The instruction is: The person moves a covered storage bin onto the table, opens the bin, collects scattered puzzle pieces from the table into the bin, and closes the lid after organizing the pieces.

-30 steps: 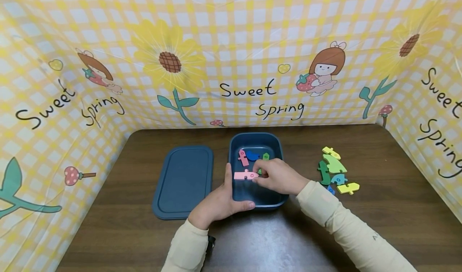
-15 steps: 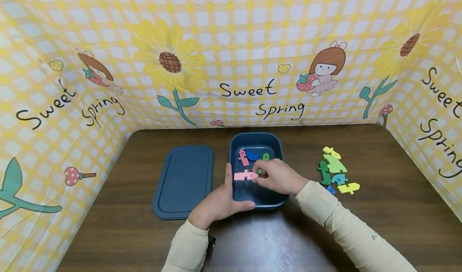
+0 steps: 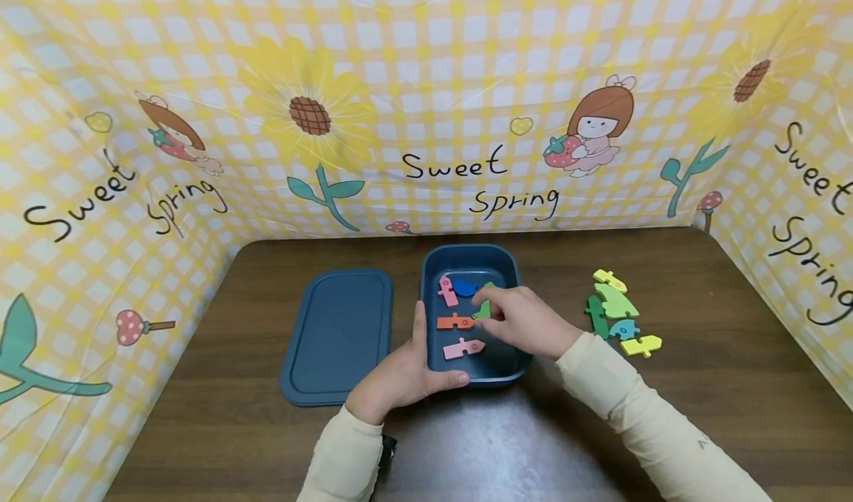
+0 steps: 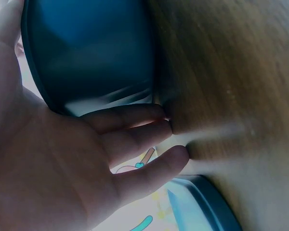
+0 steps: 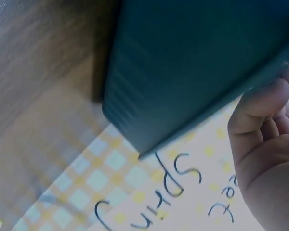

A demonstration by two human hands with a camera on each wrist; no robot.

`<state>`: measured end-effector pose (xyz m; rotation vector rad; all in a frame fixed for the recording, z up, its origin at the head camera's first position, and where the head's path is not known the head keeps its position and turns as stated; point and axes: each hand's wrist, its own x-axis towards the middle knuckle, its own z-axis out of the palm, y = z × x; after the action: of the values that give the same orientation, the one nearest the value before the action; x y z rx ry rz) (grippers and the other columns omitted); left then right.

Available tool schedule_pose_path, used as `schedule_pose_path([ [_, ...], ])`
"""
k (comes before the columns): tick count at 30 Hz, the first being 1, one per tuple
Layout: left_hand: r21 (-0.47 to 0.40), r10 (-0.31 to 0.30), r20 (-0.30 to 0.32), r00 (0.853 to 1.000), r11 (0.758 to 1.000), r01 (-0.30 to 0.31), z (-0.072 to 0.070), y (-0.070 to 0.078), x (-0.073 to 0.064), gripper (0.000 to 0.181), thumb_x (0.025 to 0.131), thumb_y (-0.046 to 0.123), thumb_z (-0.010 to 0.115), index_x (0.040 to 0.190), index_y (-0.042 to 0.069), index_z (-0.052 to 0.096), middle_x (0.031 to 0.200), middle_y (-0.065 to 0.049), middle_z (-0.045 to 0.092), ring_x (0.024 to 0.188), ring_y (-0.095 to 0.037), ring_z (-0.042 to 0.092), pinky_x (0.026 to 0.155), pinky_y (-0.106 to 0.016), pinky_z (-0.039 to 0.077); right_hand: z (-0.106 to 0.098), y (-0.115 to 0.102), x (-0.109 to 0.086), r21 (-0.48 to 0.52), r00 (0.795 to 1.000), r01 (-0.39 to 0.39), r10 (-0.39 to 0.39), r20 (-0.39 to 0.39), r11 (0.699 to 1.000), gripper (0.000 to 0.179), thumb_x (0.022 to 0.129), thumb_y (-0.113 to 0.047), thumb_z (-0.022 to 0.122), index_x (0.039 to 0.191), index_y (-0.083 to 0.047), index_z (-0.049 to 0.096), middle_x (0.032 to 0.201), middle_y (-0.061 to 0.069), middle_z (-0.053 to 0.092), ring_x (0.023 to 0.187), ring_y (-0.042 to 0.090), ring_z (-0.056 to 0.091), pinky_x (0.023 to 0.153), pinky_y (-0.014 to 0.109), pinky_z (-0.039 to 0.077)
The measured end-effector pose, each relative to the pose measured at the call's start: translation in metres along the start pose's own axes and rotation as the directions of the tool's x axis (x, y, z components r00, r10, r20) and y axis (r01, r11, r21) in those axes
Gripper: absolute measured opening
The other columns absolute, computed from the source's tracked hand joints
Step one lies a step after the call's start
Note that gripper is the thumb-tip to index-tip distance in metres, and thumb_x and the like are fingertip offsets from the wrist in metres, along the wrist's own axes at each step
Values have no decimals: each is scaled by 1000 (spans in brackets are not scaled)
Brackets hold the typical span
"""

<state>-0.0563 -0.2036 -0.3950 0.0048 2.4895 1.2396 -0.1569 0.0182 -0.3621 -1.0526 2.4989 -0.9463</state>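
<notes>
In the head view, a dark blue box (image 3: 489, 367) holds several flat toy pieces with tabs and notches. Among them are an orange piece (image 3: 455, 323), a light pink piece (image 3: 463, 349), a darker pink piece (image 3: 447, 292), a blue piece (image 3: 465, 287) and a green piece (image 3: 483, 310). My left hand (image 3: 403, 375) rests along the box's left side, its thumb at the front edge; in the left wrist view its fingers (image 4: 135, 139) extend beside the box wall. Over the box, my right hand (image 3: 529, 320) has thumb and index finger apart beside the orange piece, holding nothing visible.
A dark blue lid (image 3: 340, 335) lies flat left of the box. To the right sits a cluster of loose pieces: yellow (image 3: 642, 346), light green (image 3: 617, 301), dark green (image 3: 597, 315) and light blue (image 3: 624, 329). Patterned cloth (image 3: 373, 80) surrounds the wooden table.
The light pink piece has left my right hand and lies nearer the box's front. The orange piece now shows. My right hand has shifted slightly right with its fingers parted; my left hand stays put.
</notes>
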Motion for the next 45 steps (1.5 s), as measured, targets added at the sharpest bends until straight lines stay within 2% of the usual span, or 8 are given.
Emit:
schedule_pose_path([
  [6,1,-27,-19,999,1000,27,1,0,-1,133,82,55,80,159,17,-21,152,-24,39,122,-37,54,101,-58,43,-19,11,-13,16,995,-20,21,-94,1000,24,98,-18,70,120,-10,66,73,-2,55,62,16,54,55,30,49],
  [13,10,-37,-28,999,999,38,2,1,-1,133,81,56,80,159,17,-21,153,-24,38,121,-37,55,99,-57,44,-38,38,-33,-42,973,-43,32,-228,998,14,97,-12,71,110,-8,69,79,-4,62,69,16,56,61,32,50],
  [21,26,-48,-29,998,998,49,4,3,1,134,80,57,81,159,19,-21,152,-23,40,115,-35,57,96,-54,47,-64,71,-69,-90,955,-123,92,-283,988,10,100,-12,66,107,-6,69,78,-2,64,64,13,54,61,32,45],
  [30,32,-45,-22,999,998,46,4,0,3,135,80,59,80,159,19,-22,152,-21,40,111,-32,59,93,-51,49,-75,106,-106,-89,938,-249,217,-269,964,10,101,-13,64,105,-5,66,69,-2,52,55,15,45,52,31,40],
  [37,24,-31,-14,999,999,31,4,-2,3,134,82,58,79,158,18,-23,153,-21,39,113,-32,57,94,-51,48,-80,131,-129,-138,946,-271,236,-223,953,7,98,-8,66,101,-4,70,74,-2,59,63,14,48,58,32,41],
  [41,23,-25,-8,1000,999,26,3,-2,4,133,82,57,79,158,18,-23,154,-20,38,117,-33,56,96,-51,47,-83,147,-144,-168,951,-265,229,-208,950,10,96,-3,65,102,-3,73,85,1,68,70,14,52,61,32,44],
  [45,23,-26,-10,1000,999,26,2,-1,4,133,82,57,79,158,18,-24,154,-20,38,118,-33,56,97,-52,46,-84,161,-156,-169,950,-295,269,-160,941,15,95,-3,65,108,-1,71,83,2,65,69,14,53,60,32,45],
])
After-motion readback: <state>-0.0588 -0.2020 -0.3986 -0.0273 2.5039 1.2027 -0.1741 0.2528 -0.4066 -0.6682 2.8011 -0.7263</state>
